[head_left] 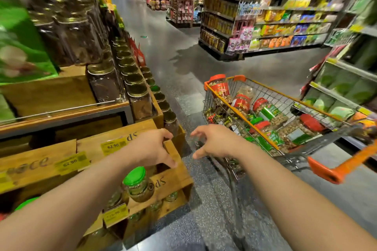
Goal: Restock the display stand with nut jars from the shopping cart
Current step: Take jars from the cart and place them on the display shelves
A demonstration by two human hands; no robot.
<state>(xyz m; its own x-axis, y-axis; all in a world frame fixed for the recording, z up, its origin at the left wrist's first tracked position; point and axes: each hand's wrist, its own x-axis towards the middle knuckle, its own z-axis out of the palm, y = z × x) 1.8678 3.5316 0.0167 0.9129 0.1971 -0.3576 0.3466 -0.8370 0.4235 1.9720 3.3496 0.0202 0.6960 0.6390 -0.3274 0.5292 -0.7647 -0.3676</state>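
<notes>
A wooden display stand [134,134] of stacked crates fills the left, with gold-lidded jars [138,98] along its upper tiers and a green-lidded jar [137,183] in a lower crate. To the right stands a wire shopping cart [255,87] with an orange handle [334,171], holding several nut jars with red lids [241,104] and green labels. My left hand [152,145] hovers over the crate corner, fingers relaxed, holding nothing. My right hand [214,141] is spread in the gap between stand and cart, also holding nothing.
A grey speckled aisle floor [183,57] runs ahead between the stand and the cart. Stocked shelves [275,26] rise at the back right, and another shelf unit [342,87] stands close behind the cart. Yellow price tags [113,145] hang on the crates.
</notes>
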